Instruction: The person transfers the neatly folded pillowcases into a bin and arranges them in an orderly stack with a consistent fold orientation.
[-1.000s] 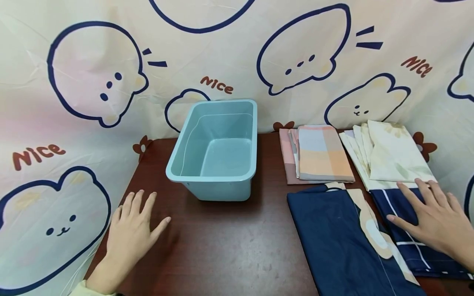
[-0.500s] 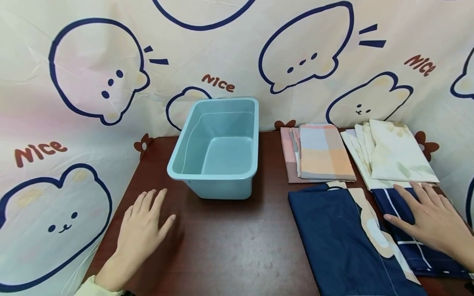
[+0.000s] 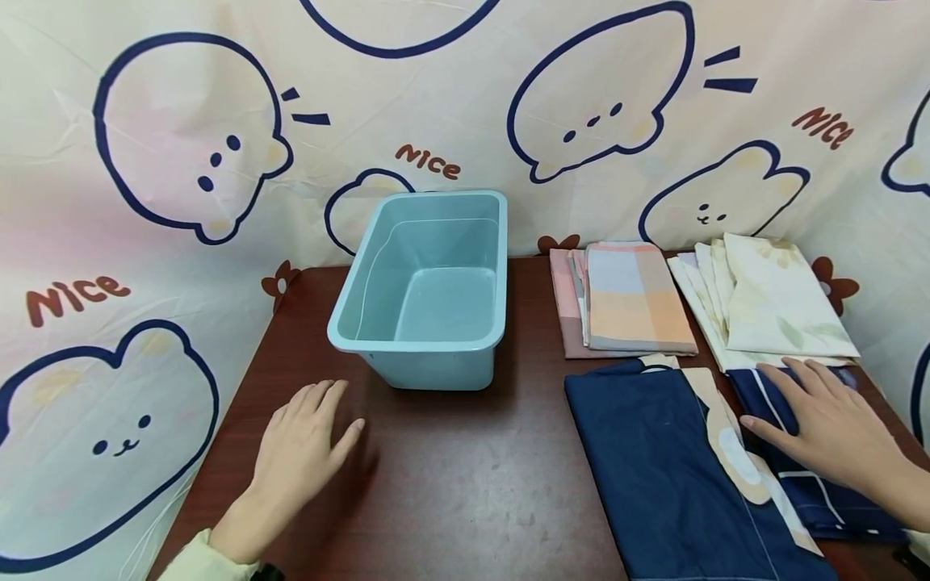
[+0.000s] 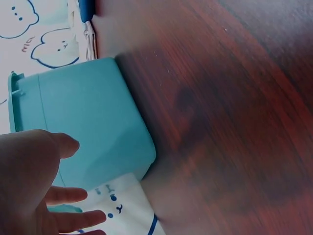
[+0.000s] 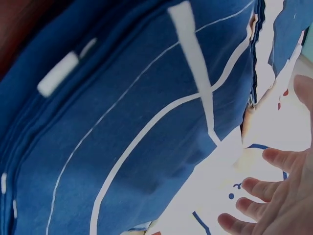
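Note:
My left hand hovers over the table to the front left of a light blue plastic basin, fingers extended and holding nothing. In the left wrist view its thumb and fingers stand apart in front of the basin's wall. My right hand is over a folded navy cloth with white lines, its fingers spread and relaxed. The right wrist view shows that cloth below the palm, with nothing between the fingers. A larger folded navy cloth with beige shapes lies to its left.
Behind the navy cloths lie a folded pink and orange checked stack and a folded cream stack with a leaf print. The dark brown table meets a printed curtain at its back and sides.
My left hand has moved right, towards the middle of the table. My right hand has shifted slightly left over the navy lined cloth. The basin and cloths stay in place.

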`<state>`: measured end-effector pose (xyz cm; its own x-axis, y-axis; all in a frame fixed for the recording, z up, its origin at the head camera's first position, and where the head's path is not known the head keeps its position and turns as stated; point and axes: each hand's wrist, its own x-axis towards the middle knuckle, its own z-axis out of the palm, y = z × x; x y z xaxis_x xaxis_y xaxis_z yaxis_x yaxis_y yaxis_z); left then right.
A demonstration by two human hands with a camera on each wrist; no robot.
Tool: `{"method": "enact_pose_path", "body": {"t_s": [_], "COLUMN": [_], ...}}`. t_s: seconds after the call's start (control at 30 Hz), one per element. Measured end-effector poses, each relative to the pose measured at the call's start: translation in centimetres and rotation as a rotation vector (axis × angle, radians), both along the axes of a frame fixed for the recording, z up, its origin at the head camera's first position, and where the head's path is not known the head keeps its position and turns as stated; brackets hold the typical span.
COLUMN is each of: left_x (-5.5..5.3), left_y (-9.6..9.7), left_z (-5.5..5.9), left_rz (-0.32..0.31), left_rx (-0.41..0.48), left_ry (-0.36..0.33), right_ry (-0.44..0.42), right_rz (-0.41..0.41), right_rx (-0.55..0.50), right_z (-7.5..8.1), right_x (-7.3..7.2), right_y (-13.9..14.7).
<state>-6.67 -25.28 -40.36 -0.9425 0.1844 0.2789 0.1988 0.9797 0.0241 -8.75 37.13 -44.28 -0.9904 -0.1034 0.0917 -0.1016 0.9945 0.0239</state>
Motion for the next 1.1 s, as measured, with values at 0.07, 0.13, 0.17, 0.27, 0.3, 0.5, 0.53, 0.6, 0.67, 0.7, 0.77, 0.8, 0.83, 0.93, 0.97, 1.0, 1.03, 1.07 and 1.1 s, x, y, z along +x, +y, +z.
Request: {"method": "enact_pose_path", "body": {"t_s": [0.07, 0.13, 0.17, 0.27, 0.3, 0.5, 0.53, 0.6, 0.67, 0.7, 0.77, 0.8, 0.83, 0.93, 0.97, 1.0, 1.03, 1.07, 1.1], "left_x": [-0.1, -0.1, -0.2, -0.3, -0.3, -0.5, -0.5, -0.6, -0.6, -0.6, -0.6, -0.6, -0.5, -0.5, -0.5, -0.5, -0.5, -0.5, -0.5], "left_y": [0.2, 0.4, 0.6, 1.0, 1.2, 2.2, 2.3, 2.7, 3.1, 3.2, 3.6, 3.7, 3.9, 4.3, 4.5, 4.7, 4.9, 5.1, 5.3], "left_z": [-0.1, -0.1, -0.2, -0.3, -0.4, -0.9, -1.0, -1.1, -1.3, -1.3, -1.4, -1.4, -1.5, -1.5, -1.4, -1.4, -1.4, -1.4, -1.4], "left_rz": [-0.002, -0.003, -0.004, -0.007, -0.009, -0.031, -0.033, -0.035, -0.038, -0.038, -0.039, -0.039, -0.039, -0.038, -0.038, -0.039, -0.041, -0.042, -0.044], "left_rx": [0.005, 0.012, 0.016, 0.028, 0.032, 0.048, 0.051, 0.062, 0.076, 0.085, 0.106, 0.118, 0.131, 0.168, 0.179, 0.190, 0.201, 0.211, 0.221], "left_ry": [-0.003, -0.007, -0.009, -0.010, -0.008, 0.004, 0.005, 0.003, 0.000, -0.005, -0.025, -0.038, -0.052, -0.104, -0.121, -0.135, -0.148, -0.158, -0.170], "right_ry": [-0.004, -0.007, -0.007, 0.005, 0.012, -0.007, -0.014, -0.020, -0.023, -0.026, -0.033, -0.036, -0.041, -0.050, -0.053, -0.056, -0.059, -0.058, -0.059], "right_rz": [0.004, 0.005, 0.007, 0.023, 0.029, 0.028, 0.023, 0.019, 0.016, 0.014, 0.010, 0.007, 0.005, 0.001, 0.000, -0.001, -0.002, -0.001, -0.001], "right_rx": [-0.007, -0.020, -0.025, -0.048, -0.057, -0.089, -0.090, -0.093, -0.099, -0.102, -0.109, -0.112, -0.115, -0.119, -0.120, -0.122, -0.123, -0.123, -0.125], "right_z": [0.1, 0.1, 0.2, 0.2, 0.3, 0.2, 0.1, 0.2, 0.2, 0.2, 0.3, 0.3, 0.3, 0.2, 0.2, 0.2, 0.2, 0.2, 0.2], "right_x": [-0.1, -0.2, -0.2, -0.3, -0.3, -0.4, -0.4, -0.4, -0.3, -0.3, -0.3, -0.3, -0.3, -0.2, -0.2, -0.2, -0.2, -0.2, -0.2], "right_y": [-0.2, -0.4, -0.5, -0.8, -0.9, -1.4, -1.5, -1.7, -1.9, -2.0, -2.3, -2.4, -2.5, -2.7, -2.7, -2.7, -2.8, -2.8, -2.9]}}
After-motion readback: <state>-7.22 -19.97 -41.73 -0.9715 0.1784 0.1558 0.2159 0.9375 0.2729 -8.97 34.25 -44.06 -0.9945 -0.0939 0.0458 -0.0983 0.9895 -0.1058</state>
